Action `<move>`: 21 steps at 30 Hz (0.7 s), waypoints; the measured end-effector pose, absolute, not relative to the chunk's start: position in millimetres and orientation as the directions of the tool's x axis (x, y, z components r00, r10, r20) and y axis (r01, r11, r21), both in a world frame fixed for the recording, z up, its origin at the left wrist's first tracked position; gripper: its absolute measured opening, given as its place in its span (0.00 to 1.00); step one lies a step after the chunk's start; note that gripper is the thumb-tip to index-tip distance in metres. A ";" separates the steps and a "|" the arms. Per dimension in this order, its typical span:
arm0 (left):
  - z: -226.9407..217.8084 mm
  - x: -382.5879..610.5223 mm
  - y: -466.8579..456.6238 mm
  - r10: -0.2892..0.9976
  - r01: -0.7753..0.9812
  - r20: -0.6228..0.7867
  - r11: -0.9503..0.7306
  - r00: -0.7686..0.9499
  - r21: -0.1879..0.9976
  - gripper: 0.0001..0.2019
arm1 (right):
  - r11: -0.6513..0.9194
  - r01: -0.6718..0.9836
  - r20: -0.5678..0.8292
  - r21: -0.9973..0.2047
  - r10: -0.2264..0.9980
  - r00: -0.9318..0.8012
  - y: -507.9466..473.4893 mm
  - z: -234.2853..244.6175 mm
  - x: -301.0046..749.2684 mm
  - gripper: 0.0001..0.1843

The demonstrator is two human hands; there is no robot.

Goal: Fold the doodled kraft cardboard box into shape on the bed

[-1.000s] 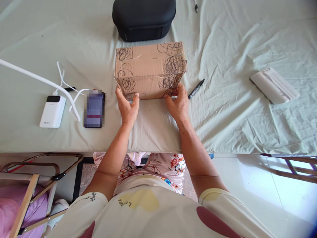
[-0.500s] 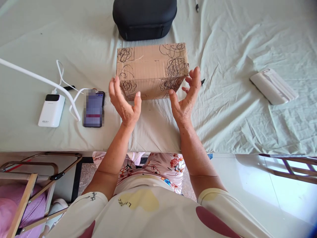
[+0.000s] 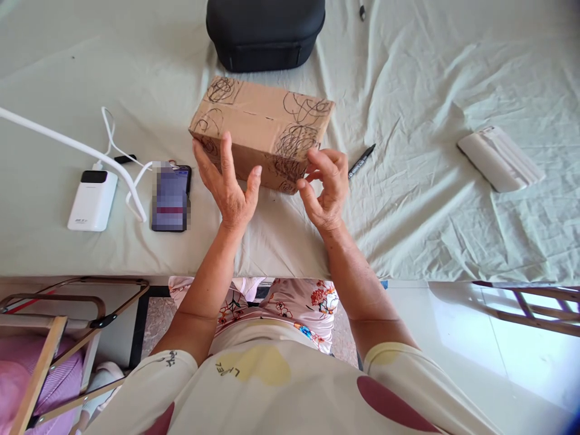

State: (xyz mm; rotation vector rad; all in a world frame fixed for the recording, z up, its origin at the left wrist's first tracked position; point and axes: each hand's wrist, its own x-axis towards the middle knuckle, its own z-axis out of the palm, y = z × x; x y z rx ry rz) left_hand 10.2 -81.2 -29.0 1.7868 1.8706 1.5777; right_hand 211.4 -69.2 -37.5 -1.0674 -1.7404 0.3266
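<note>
A brown cardboard box with black scribbled circles near its corners lies at a slant on the cloth-covered table. Against its near face, at the left end, rests my left hand with fingers spread and thumb apart. At the box's near right corner, my right hand has bent fingers, with thumb and fingertips apart. Its fingertips meet or nearly meet the corner; exact contact is hard to tell. A black marker pen lies just right of my right hand.
Behind the box stands a black zipped case. On the left are a white power bank, a phone and a thick white cable. A pale packet lies on the right. The table's edge runs close to me.
The box has turned clockwise, its right end coming nearer to me. My right hand has moved left with its fingers more bent, and the marker pen shows more fully.
</note>
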 end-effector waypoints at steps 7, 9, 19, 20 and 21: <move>-31.0 24.8 -85.6 0.746 0.685 0.665 -0.460 -0.047 0.565 0.39 | 0.814 0.344 0.777 -0.468 0.564 -0.279 -71.8 -43.0 196.3 0.23; -33.7 26.7 -83.3 0.742 0.688 0.667 -0.449 -0.067 0.570 0.40 | 0.797 0.347 0.758 -0.494 0.590 -0.279 -71.4 -44.0 196.2 0.24; -43.3 20.1 -81.2 0.750 0.637 0.661 -0.496 -0.028 0.590 0.34 | 0.495 0.492 0.593 -0.716 0.803 0.055 -65.4 -38.2 208.2 0.30; -42.7 21.1 -81.9 0.763 0.626 0.645 -0.482 -0.043 0.613 0.35 | 0.471 0.489 0.579 -0.734 0.811 0.088 -64.4 -37.0 209.9 0.32; -42.0 22.2 -82.6 0.769 0.616 0.637 -0.473 -0.060 0.630 0.36 | 0.446 0.483 0.562 -0.753 0.819 0.119 -63.0 -36.2 211.9 0.33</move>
